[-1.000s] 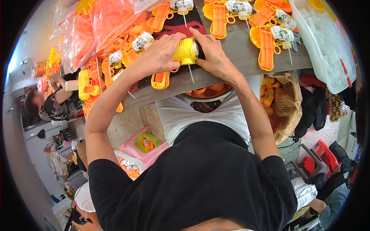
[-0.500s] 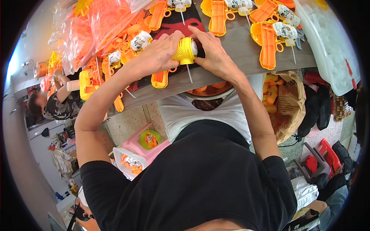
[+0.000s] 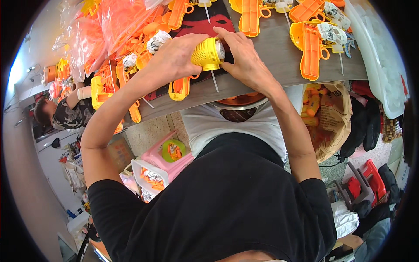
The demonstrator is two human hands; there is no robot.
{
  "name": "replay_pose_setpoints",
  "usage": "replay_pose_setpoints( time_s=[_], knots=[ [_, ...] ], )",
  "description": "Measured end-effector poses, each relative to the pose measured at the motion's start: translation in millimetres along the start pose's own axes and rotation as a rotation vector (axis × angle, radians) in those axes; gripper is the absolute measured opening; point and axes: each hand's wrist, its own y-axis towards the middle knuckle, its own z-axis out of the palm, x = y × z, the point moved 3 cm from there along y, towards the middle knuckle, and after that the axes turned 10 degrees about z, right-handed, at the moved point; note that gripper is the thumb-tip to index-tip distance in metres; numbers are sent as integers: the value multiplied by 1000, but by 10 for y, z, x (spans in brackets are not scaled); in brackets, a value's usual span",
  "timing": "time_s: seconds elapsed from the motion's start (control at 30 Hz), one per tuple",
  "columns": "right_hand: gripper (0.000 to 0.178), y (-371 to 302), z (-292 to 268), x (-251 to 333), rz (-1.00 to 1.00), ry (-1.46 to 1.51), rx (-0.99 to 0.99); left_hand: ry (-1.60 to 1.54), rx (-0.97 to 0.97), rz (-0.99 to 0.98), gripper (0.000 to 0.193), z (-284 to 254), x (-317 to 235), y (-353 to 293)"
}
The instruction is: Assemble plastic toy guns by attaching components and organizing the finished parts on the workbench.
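A yellow toy gun (image 3: 205,54) is between my two hands at the table's front edge. Its round barrel has a pattern of small holes, and a whitish piece shows at the right end. Below the barrel sticks out a thin clear tube (image 3: 214,81). My left hand (image 3: 174,56) wraps over the rear of the barrel, fingers curled. An orange handle (image 3: 180,87) under that hand appears to belong to the same toy. My right hand (image 3: 244,59) grips the front end, thumb below and fingers above; its fingertips are partly hidden.
Several half-built orange-and-yellow toy guns (image 3: 310,52) lie along the table (image 3: 270,65). Orange parts in plastic bags (image 3: 126,26) are heaped at left. A translucent bin (image 3: 375,56) stands at right, above a paper sack (image 3: 334,115). Another person (image 3: 72,109) is at far left.
Both hands stay on the toy gun; the barrel has turned slightly. The view has shifted a little, and one toy gun at the back right is further out of the picture.
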Motion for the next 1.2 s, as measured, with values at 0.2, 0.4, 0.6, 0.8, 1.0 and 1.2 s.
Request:
replay_pose_setpoints(
  time_s=[0.2,0.4,0.6,0.8,1.0,1.2],
  knots=[
    [78,-2,5,12,0,-7,-7,19,-8,-71,76,32,-2,-26],
    [74,-2,-4,29,20,-8,2,155,-28,11,68,53,41,-46],
    [73,5,6,59,62,-5,11,54,78,23,77,96,83,-50],
    [73,-3,17,57,51,7,-17,100,158,47,77,117,36,-23],
    [74,5,4,101,58,6,-9,74,75,83,80,101,90,-87],
    [74,6,21,74,66,-12,-13,14,41,6,79,188,143,-49]
  ],
)
